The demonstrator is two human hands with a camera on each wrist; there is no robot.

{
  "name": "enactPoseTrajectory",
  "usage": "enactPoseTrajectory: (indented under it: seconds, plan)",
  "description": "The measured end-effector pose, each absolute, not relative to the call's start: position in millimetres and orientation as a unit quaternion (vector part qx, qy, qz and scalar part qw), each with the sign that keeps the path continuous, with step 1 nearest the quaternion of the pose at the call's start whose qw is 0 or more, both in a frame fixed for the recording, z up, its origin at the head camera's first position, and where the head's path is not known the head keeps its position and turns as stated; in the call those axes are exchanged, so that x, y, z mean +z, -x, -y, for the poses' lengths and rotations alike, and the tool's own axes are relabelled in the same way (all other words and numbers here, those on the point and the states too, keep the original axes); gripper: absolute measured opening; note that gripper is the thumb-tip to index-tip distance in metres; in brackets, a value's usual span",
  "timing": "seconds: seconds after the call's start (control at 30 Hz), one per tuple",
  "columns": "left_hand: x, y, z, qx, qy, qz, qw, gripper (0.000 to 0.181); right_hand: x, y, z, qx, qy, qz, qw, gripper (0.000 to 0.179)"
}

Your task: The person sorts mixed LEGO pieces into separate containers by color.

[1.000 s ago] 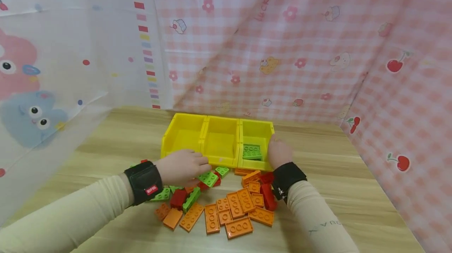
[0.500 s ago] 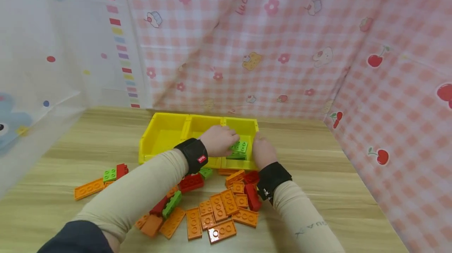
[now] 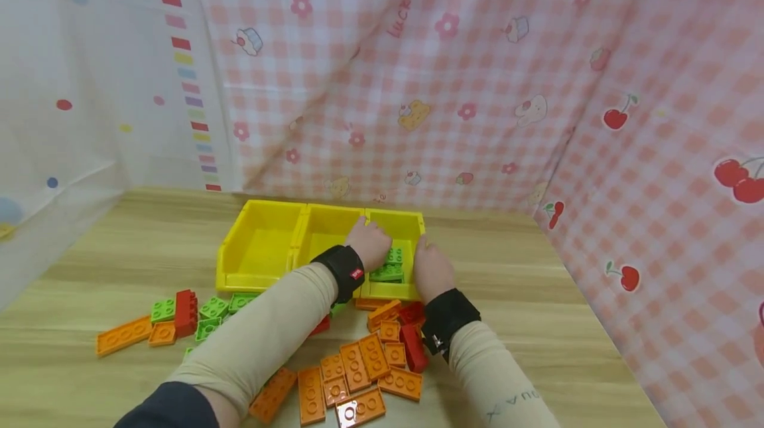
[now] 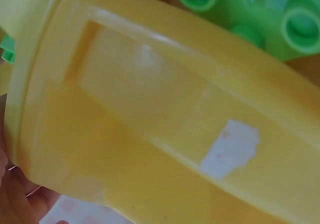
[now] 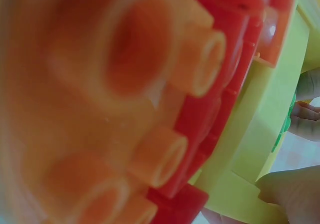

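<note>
A yellow three-compartment bin (image 3: 256, 282) stands in front of me. My left hand (image 3: 369, 243) reaches over the divider into its right compartment, next to green toy building bricks (image 3: 389, 273) lying there. The wrist and back of that hand hide its fingertips in the head view. In the right wrist view, the left fingers (image 5: 306, 119) are close to a green brick edge (image 5: 282, 126); whether they pinch it is unclear. My right hand (image 3: 434, 269) grips the right side wall of the bin. In the left wrist view, the bin's front wall (image 4: 150, 83) fills most of the picture.
Orange bricks (image 3: 353, 367) and red bricks (image 3: 414, 348) are scattered before the bin, close under the right wrist. More green bricks (image 3: 213, 308), a red brick (image 3: 186, 313) and a long orange brick (image 3: 124, 336) lie left. A checked curtain (image 3: 382, 83) hangs behind.
My left hand has moved from the loose bricks into the right compartment, carrying a green brick there. The right hand has stayed on the bin wall. The head view has shifted rightward.
</note>
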State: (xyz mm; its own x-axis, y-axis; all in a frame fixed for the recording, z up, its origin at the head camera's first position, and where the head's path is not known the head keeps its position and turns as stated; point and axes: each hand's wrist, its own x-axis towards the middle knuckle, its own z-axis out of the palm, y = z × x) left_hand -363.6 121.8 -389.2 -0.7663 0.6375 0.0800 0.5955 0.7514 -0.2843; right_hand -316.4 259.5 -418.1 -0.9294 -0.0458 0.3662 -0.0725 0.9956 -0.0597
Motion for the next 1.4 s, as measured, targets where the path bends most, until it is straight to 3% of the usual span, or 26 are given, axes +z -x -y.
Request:
enactPoseTrajectory:
  seconds: [0.4, 0.63, 0.8, 0.93, 1.13, 1.4]
  plan:
    - [-412, 379, -125, 0.147, 0.297, 0.940, 0.079, 0.018, -431, 330, -261, 0.041, -0.056, 0.978, 0.198, 0.033]
    - [-409, 364, -106, 0.086, 0.377, 0.911, 0.139, 0.011, -434, 340, -278, 0.052, -0.061, 0.985, 0.154, 0.042]
    - [-394, 344, -84, 0.090, 0.430, 0.883, 0.168, 0.026, -426, 349, -293, 0.054, -0.061, 0.985, 0.151, 0.043]
    - [-390, 329, -69, 0.091, 0.452, 0.876, 0.145, 0.034, -424, 354, -305, 0.055, -0.056, 0.987, 0.138, 0.045]
    - [-389, 308, -32, 0.068, 0.474, 0.868, 0.133, 0.027, -426, 357, -319, 0.053, -0.051, 0.987, 0.140, 0.046]
    - [-401, 277, 37, 0.035, 0.444, 0.891, 0.085, 0.028, -418, 354, -328, 0.057, -0.048, 0.988, 0.137, 0.046]
